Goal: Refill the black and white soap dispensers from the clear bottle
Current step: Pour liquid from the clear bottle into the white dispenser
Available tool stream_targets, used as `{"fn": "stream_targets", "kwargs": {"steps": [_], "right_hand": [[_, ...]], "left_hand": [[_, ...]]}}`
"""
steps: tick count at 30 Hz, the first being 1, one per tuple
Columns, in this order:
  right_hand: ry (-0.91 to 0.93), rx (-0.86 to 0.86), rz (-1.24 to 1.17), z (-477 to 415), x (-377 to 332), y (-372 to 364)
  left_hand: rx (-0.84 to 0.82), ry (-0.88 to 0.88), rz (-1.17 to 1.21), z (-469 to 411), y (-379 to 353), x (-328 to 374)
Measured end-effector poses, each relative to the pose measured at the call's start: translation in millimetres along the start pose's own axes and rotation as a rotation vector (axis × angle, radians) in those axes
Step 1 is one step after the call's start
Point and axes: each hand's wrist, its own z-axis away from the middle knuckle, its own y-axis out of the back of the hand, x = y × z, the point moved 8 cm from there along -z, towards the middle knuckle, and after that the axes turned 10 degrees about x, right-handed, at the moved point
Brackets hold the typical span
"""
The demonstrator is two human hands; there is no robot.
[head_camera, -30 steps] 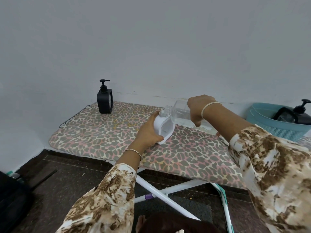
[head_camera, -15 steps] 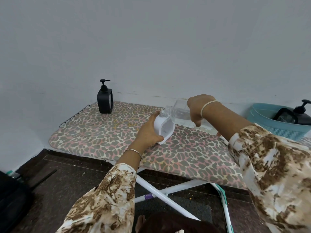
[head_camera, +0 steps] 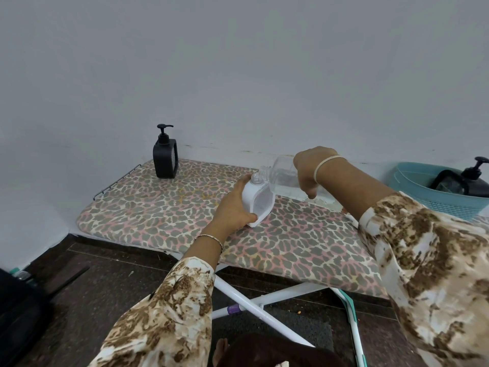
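Observation:
A white soap dispenser (head_camera: 260, 201) with its pump off stands on the leopard-print ironing board (head_camera: 158, 207), and my left hand (head_camera: 234, 207) grips its side. My right hand (head_camera: 309, 168) holds the clear bottle (head_camera: 283, 181) tipped on its side, its threaded mouth right at the dispenser's open neck. Clear liquid lies in the bottle's lower half. A black pump dispenser (head_camera: 165, 157) stands upright at the board's far left, near the wall.
A teal basket (head_camera: 436, 197) at the right holds another black pump dispenser (head_camera: 473, 178). The board's white crossed legs (head_camera: 254, 300) stand on the dark floor below. A black bag (head_camera: 21, 313) sits at the lower left.
The clear bottle has tilted very slightly; both hands stay where they were.

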Motion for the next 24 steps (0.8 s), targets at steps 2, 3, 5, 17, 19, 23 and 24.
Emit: {"fn": "stream_targets", "kwargs": {"steps": [2,3,5,17,19,23,24], "right_hand": [[0.0,-0.003,0.002,0.1,0.4,0.1],[-0.001,-0.003,0.003,-0.1,0.2,0.2],[-0.003,-0.004,0.004,-0.1,-0.3,0.4],[0.001,-0.01,0.025,-0.2,-1.6,2.3],[0.001,-0.017,0.026,-0.3,-1.0,2.3],[0.0,-0.032,0.034,-0.8,-1.4,1.5],[0.001,-0.036,0.038,-0.7,-1.7,1.3]], "left_hand": [[0.001,-0.003,0.003,0.2,0.0,0.3],[0.001,-0.003,0.004,0.2,0.1,0.2],[0.004,-0.002,0.003,-0.2,0.1,-0.3],[0.008,0.001,-0.002,0.0,0.7,-0.8],[0.007,0.003,0.002,1.0,0.6,-1.1],[0.006,-0.001,0.009,0.0,-0.2,-0.7],[0.006,-0.002,0.008,-0.1,-0.2,-0.4]]}}
